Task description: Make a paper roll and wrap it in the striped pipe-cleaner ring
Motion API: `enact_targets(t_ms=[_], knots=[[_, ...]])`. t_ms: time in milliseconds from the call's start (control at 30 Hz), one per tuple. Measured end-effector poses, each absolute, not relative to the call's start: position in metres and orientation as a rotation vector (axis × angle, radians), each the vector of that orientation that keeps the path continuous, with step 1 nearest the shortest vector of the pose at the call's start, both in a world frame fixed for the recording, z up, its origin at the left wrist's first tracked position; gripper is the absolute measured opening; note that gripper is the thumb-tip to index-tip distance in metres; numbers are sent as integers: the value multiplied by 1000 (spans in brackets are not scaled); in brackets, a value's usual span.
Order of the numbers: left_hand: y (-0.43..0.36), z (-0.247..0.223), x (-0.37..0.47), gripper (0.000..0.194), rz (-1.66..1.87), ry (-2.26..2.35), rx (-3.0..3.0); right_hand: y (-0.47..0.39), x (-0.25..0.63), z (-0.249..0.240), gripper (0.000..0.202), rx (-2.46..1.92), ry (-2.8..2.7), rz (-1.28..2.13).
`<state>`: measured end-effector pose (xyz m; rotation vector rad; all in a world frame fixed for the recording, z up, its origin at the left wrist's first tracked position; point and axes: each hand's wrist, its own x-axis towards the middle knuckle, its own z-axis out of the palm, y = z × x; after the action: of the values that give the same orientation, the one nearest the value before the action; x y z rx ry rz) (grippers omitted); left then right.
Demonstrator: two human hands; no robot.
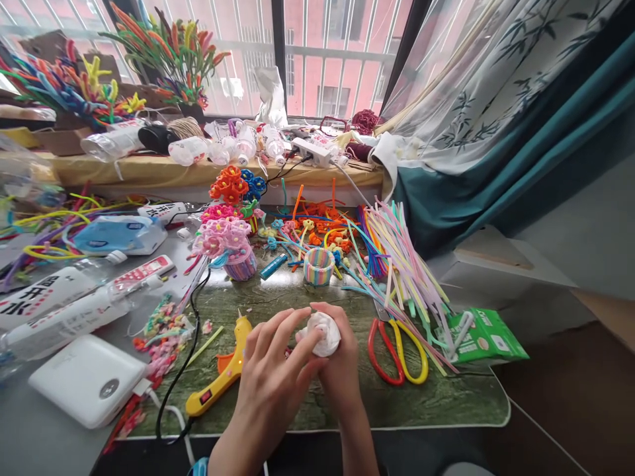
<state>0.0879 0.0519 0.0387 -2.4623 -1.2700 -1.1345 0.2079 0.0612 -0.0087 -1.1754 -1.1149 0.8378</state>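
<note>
A crumpled white wad [325,336], which looks like tissue, is held between my two hands above the green marbled mat [307,416]. My right hand [347,357] curls around its far and right side. From the left, my left hand [275,357] presses its fingertips against the top and near side. Left of my hands lies a yellow hot glue gun [225,370], its nozzle pointing away from me. Scissors [397,354] with one red and one yellow handle lie to the right. Beyond my hands stands a small striped pipe-cleaner pot [318,266].
Pink pipe-cleaner flowers [223,238] stand in a striped pot behind the glue gun. Loose pipe cleaners [401,258] spread at the right, near a green packet [486,336]. A white power bank [89,380], a wipes pack [116,233] and plastic bottles [69,324] crowd the left. A black cord [195,330] crosses the mat.
</note>
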Motion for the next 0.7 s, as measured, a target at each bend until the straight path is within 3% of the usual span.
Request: enact_targets(t_ms=[100,367,700], knots=[[54,43,87,17,-1002,-1283,-2495,62,211,-9,25,-1173,-1173,790],[55,43,85,20,-838,-1302,-2523,61,211,-7,15,-1170,-1255,672],[52,46,86,21,-858,-1300,-2552,61,207,-7,17,-1148,-1243,607]])
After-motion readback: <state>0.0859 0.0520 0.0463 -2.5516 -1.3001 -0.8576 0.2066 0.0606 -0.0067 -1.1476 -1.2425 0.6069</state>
